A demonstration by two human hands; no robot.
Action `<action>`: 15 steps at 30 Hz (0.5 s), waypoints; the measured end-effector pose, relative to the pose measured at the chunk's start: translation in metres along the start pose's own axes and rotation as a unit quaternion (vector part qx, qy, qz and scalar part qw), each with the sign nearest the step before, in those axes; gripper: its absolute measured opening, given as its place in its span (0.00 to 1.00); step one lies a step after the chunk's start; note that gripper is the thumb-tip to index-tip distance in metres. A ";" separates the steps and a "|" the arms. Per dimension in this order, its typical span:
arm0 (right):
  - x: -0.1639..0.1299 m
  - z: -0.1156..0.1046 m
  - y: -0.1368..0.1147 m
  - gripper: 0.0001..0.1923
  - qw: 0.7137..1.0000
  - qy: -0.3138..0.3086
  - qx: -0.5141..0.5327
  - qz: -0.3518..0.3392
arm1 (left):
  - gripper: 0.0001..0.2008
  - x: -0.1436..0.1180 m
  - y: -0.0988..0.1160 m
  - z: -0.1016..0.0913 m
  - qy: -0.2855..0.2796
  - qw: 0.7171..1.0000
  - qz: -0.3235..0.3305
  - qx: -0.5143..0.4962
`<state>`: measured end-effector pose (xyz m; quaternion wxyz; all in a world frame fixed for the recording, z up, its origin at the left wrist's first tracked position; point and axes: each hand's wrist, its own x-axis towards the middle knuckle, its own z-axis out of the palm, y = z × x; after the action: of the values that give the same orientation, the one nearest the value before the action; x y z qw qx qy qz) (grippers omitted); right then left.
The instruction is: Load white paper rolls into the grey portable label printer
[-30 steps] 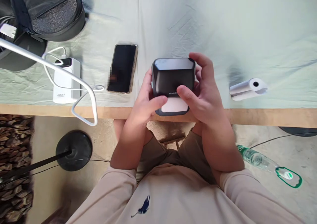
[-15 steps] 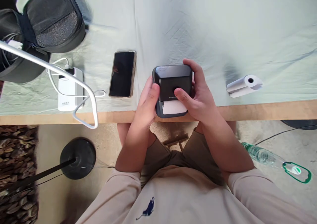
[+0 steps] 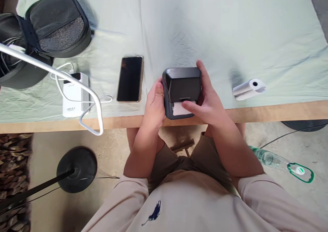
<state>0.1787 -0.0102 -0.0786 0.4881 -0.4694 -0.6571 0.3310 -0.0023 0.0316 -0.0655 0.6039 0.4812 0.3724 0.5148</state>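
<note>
Table [image 3: 230,30], wood-edged and draped in a pale green cloth, stood over a concrete floor. On it we recorded one small black printer [image 3: 182,85] at the near edge, between both our hands. Our left hand [image 3: 155,104] was closed against its left side; our right hand [image 3: 206,100] wrapped its right side, the thumb lying on the white paper [image 3: 179,108] showing at the front slot. Against the views of a second and half a second earlier, the printer sat lower and squarer on the table, less tilted toward us, and the paper strip showed shorter under the lid; we judged the lid pressed down and the roll seated. Also listed: a spare paper roll [image 3: 248,88] well to the right, a dark phone [image 3: 130,79] just left of the printer, a white power bank [image 3: 74,97] with its cable, a black bag [image 3: 56,23] at the far left, and a water bottle [image 3: 271,160] lying on the floor.
</note>
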 end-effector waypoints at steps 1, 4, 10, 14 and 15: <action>0.000 0.001 0.001 0.54 1.000 0.006 0.017 -0.009 | 0.29 0.000 0.000 0.001 0.007 1.000 -0.006 -0.015; 0.004 0.003 0.004 0.51 0.998 0.022 0.045 -0.023 | 0.28 0.000 0.002 0.004 0.018 0.997 -0.033 -0.071; 0.010 0.012 -0.002 0.44 0.989 0.124 -0.044 -0.068 | 0.32 -0.003 0.010 0.010 -0.005 0.992 -0.072 -0.102; 0.018 0.010 -0.020 0.37 0.965 0.223 -0.121 -0.061 | 0.28 -0.007 0.016 0.010 -0.022 0.994 -0.065 -0.080; 0.023 0.009 -0.026 0.34 0.963 0.237 -0.114 -0.061 | 0.26 -0.008 0.017 0.010 -0.029 0.994 -0.062 -0.080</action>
<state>0.1612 0.0029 -0.0508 0.5923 -0.5459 -0.5837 0.1024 0.0013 0.0222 -0.0470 0.6817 0.4219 0.3420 0.4902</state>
